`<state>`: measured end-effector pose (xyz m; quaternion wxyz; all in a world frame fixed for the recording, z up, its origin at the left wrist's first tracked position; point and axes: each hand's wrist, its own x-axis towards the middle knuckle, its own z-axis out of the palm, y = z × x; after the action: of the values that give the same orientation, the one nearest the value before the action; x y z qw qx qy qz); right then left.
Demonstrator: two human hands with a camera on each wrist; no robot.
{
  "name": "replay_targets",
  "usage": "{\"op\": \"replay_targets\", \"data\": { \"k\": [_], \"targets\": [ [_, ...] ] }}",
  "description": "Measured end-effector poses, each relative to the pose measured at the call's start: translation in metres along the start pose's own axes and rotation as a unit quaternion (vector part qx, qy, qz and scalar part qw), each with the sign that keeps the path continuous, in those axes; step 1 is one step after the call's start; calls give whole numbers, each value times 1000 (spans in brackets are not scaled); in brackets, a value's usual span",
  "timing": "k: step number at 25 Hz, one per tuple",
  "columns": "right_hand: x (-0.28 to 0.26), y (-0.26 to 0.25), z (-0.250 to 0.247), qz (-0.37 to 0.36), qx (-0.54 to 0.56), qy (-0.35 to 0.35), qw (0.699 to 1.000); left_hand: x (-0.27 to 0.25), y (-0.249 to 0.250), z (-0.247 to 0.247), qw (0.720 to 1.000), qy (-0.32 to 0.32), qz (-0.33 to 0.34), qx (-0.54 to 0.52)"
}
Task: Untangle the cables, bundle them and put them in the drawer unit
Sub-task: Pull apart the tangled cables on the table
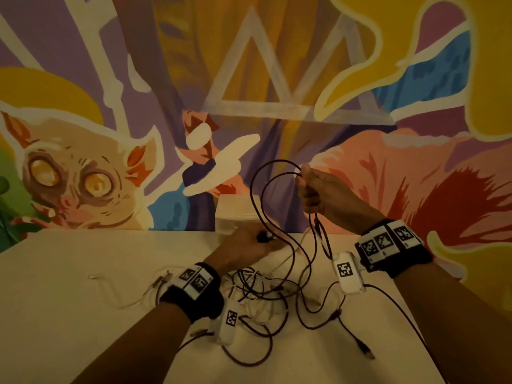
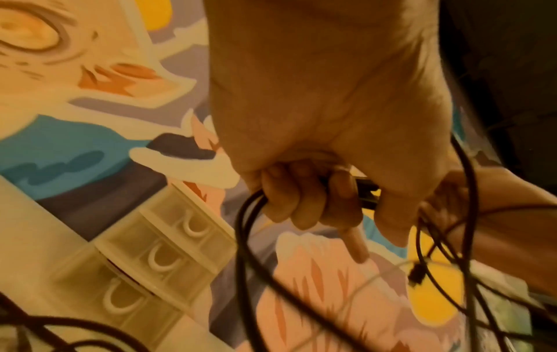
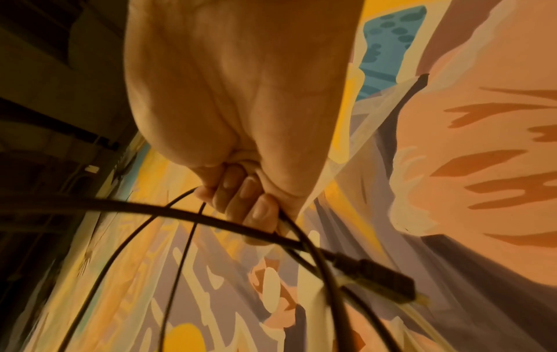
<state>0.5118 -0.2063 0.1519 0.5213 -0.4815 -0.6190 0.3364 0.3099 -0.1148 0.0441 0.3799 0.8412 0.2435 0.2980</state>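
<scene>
A black cable (image 1: 261, 195) rises in loops above the table. My right hand (image 1: 313, 189) is raised and grips several strands of it (image 3: 304, 240), with a black plug (image 3: 377, 276) hanging just below the fist. My left hand (image 1: 249, 245) is lower, near the table's far edge, and its curled fingers (image 2: 301, 202) hold the same black cable (image 2: 244, 238). A tangle of black and white cables (image 1: 263, 292) lies on the table between my wrists. The translucent drawer unit (image 1: 235, 214) stands at the back against the wall, its drawers with loop handles (image 2: 162, 259) closed.
The pale table (image 1: 83, 314) runs up to a painted mural wall. A thin white cable (image 1: 122, 297) lies loose left of my left wrist. Loose plug ends (image 1: 365, 351) lie at the front right. A green plant (image 1: 5, 212) shows at the far left.
</scene>
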Motion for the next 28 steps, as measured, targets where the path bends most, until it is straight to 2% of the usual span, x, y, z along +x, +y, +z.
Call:
{"op": "replay_targets", "data": {
  "k": [2, 8, 10, 13, 15, 17, 19, 21, 22, 23, 24, 25, 26, 27, 28],
  "targets": [
    [-3, -3, 0, 4, 37, -4, 999, 9, 0, 19, 999, -19, 38, 15],
    [-4, -6, 3, 0, 41, -9, 999, 35, -5, 46, 987, -43, 56, 142],
    [-8, -10, -10, -1, 31, 17, 999, 37, -16, 34, 970, -16, 0, 243],
    [-17, -10, -37, -1, -90, 75, 993, 28, -38, 2, 903, 37, -150, 401],
    [-21, 0, -47, 1, -177, 81, 981, 19, -51, -14, 884, 14, -205, 420],
    [-22, 19, -43, 25, -245, 63, 967, 19, -58, -24, 898, 1, -214, 385],
    [-19, 45, -40, 68, -271, 37, 959, 22, -56, -38, 928, 17, -202, 313],
    [-13, 62, -52, 122, -286, -19, 950, 17, -47, -59, 958, 115, -187, 185],
    [-9, 64, -66, 153, -326, -63, 931, 11, -42, -70, 960, 187, -182, 102],
    [-6, 63, -85, 187, -390, -102, 896, 4, -39, -81, 951, 253, -177, 0],
    [-3, 59, -104, 217, -473, -111, 847, -3, -38, -91, 934, 294, -167, -117],
    [0, 59, -125, 242, -575, -84, 777, -9, -36, -97, 908, 311, -150, -238],
    [3, 62, -143, 255, -681, -27, 685, -15, -33, -99, 878, 311, -130, -339],
    [6, 66, -154, 250, -753, 24, 608, -18, -33, -97, 853, 305, -117, -407],
    [12, 72, -153, 238, -780, 37, 577, -18, -32, -93, 835, 301, -109, -448]
  ]
}}
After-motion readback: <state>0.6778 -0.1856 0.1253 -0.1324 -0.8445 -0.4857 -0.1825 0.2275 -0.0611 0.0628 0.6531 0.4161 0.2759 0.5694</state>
